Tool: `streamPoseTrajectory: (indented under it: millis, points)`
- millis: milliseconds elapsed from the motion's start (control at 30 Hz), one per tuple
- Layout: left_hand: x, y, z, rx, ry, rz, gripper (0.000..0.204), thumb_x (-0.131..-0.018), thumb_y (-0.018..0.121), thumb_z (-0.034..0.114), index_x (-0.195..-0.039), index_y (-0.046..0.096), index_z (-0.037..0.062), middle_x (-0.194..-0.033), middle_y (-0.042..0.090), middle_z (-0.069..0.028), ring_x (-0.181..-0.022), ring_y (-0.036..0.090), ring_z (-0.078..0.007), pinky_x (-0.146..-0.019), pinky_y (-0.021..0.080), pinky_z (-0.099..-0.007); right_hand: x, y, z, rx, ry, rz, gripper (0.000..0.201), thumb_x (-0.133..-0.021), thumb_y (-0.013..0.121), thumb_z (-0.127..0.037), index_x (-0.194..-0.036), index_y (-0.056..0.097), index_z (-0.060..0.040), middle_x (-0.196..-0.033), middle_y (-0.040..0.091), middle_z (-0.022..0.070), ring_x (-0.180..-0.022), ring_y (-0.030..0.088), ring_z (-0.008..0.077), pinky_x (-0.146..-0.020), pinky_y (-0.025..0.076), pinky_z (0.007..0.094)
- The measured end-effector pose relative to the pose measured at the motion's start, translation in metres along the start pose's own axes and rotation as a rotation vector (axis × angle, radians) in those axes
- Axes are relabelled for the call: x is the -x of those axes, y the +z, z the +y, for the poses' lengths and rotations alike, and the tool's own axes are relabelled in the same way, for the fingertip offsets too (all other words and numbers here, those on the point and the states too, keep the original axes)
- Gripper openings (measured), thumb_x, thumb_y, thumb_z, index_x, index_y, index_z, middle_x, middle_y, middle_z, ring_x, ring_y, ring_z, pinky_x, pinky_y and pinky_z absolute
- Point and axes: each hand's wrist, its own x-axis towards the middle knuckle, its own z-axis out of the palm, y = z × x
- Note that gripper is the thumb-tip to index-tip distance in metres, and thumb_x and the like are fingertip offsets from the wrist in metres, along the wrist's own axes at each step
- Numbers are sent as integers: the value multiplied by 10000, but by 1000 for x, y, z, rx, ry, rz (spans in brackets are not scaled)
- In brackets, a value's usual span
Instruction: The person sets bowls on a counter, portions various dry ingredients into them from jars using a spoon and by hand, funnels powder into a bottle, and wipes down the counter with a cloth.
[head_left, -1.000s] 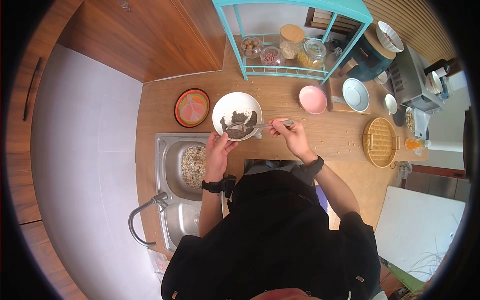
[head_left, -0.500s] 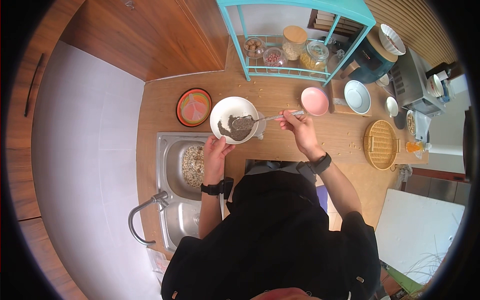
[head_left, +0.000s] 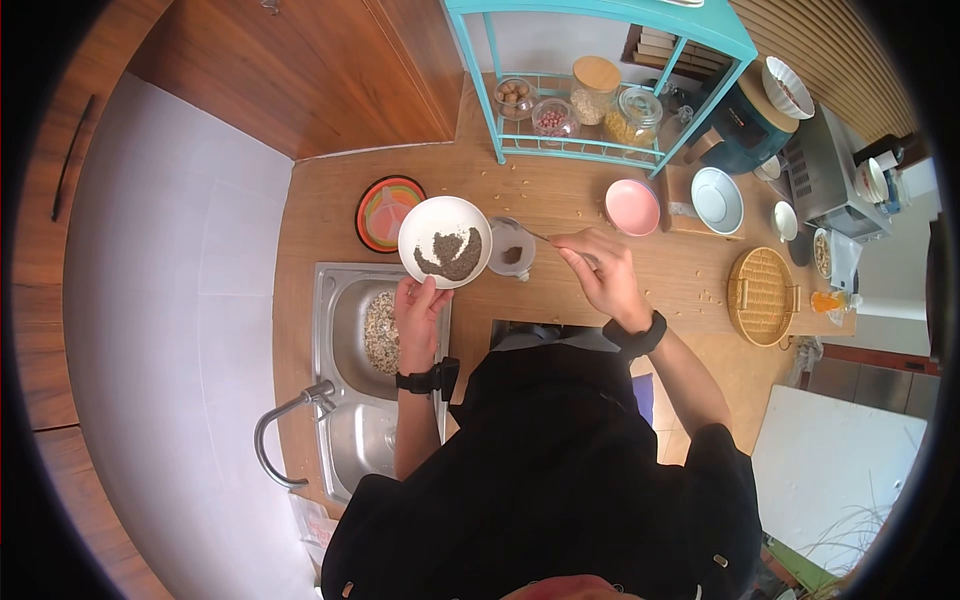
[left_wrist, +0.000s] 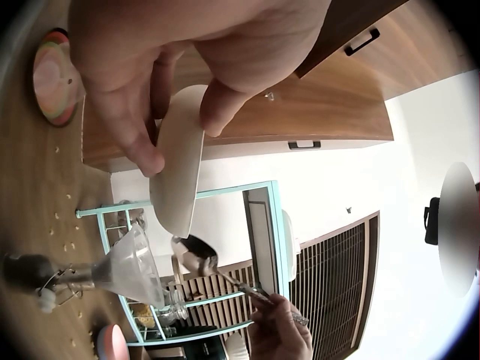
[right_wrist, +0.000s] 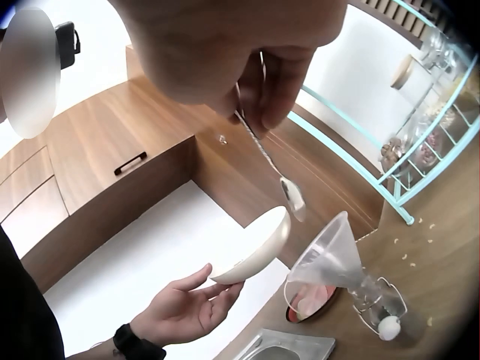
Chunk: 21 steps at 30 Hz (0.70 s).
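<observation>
My left hand holds a white bowl by its near rim, over the counter's edge beside the sink. Dark grainy powder lies across the bowl's inside. My right hand pinches the handle of a metal spoon, whose head points down near a clear funnel in the right wrist view. The funnel stands in the neck of a swing-top bottle. In the head view a small dark patch of powder shows inside the funnel. The bowl is tilted beside the funnel, apart from it.
A sink with a grainy mix in it lies at the left. Behind it sit colourful stacked plates. A turquoise rack with jars stands at the back. Rightward are a pink bowl, a pale blue bowl and a wicker tray.
The spoon has left the bowl with powder and moved right to the funnel. My left hand has shifted the bowl leftward, uncovering the funnel, where dark powder now shows.
</observation>
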Motion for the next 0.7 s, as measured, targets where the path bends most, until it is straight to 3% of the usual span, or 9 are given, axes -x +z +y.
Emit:
streamPoseTrajectory:
  millis: [200,400,500,633,700]
  points:
    - [2,23,1,-28,-35,-83,336,-967,637,110,-1249,486,8,-1114,670,-119,-983,678,-212,-864,572,-352,-5,14,-9,6,-159,-35,166,-897,684,-62,-1053,735,-39,-990,741,108,-779,663,253,-690,544,354]
    - [3,28,4,73,-109,-151,335,-978,615,121,-1264,474,19,-1108,676,-128,-968,685,-213,-864,570,-364,6,25,-2,-146,52,-59,166,-900,684,-69,-1052,742,-41,-1005,743,106,-799,675,251,-722,555,364]
    - [2,25,2,8,-101,-188,339,-984,606,153,-1270,462,41,-1166,659,-129,-1013,688,-233,-869,561,-375,8,18,-19,-148,-74,-169,161,-896,686,-68,-1043,741,-36,-1019,742,103,-806,677,262,-730,560,365]
    - [6,34,5,18,-125,-199,301,-984,608,128,-1238,478,32,-1081,693,-128,-959,690,-211,-853,569,-365,-3,15,-19,-106,-85,-78,166,-893,684,-65,-1046,734,-26,-1066,738,118,-836,672,258,-745,541,354]
    - [6,33,4,29,-149,-232,284,-988,604,133,-1226,482,39,-1073,696,-128,-954,693,-210,-845,567,-359,-5,19,-16,-5,-132,-50,166,-877,706,-95,-1032,737,-46,-1042,740,80,-811,679,252,-731,563,359]
